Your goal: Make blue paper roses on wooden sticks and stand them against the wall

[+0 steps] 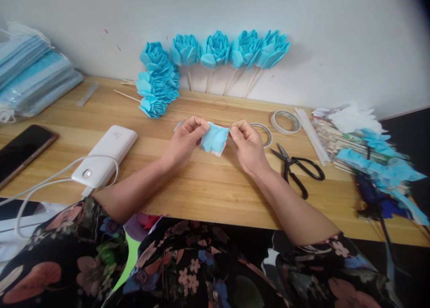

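A small light-blue piece of fabric (pixel 215 138), with a paler lower edge, is stretched between my two hands above the table. My left hand (pixel 188 135) pinches its left side between thumb and fingers. At the upper right corner, my right hand (pixel 247 144) grips it the same way. A bit of blue material (pixel 177 125) shows just behind my left hand; whether it joins the piece I cannot tell. Beyond my right hand lies a roll of tape (pixel 268 135), partly hidden by it. Black-handled scissors (pixel 291 164) rest with blades parted, to the right of that hand.
Blue fabric flowers (pixel 215 50) on sticks lean along the wall, with more flowers (pixel 156 81) lying at left. A white power bank (pixel 109 153) with a cable, a phone (pixel 25 151) and packed masks (pixel 36 75) occupy the left. Another tape roll (pixel 285 122) and scraps (pixel 379 164) lie right.
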Motion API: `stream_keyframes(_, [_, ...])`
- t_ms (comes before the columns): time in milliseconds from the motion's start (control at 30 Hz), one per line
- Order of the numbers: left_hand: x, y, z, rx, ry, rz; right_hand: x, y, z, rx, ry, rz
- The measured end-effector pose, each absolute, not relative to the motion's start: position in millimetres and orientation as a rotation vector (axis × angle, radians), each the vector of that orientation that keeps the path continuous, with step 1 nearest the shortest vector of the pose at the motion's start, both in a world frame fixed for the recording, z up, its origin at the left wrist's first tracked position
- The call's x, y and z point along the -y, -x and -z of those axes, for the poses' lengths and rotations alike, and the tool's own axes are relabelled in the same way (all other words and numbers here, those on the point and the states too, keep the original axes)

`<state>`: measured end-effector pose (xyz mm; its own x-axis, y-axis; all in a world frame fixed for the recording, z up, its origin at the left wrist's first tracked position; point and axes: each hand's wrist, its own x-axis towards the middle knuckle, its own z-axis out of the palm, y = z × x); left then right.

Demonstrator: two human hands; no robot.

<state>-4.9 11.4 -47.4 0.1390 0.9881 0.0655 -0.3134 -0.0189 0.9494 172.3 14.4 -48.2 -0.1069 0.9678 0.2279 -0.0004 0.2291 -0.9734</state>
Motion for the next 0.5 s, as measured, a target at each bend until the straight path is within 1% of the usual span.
stream_keyframes(200, [-11.2, 4.4, 46.1, -0.808, -1.005, -1.307, -16.0, -172.7, 50.2, 1.358, 0.993, -1.211])
stream_keyframes(500, [-11.5, 4.0, 47.3, -0.897, -1.133, -1.385, -13.8, -175.8, 47.6, 1.399, 0.913, -1.526])
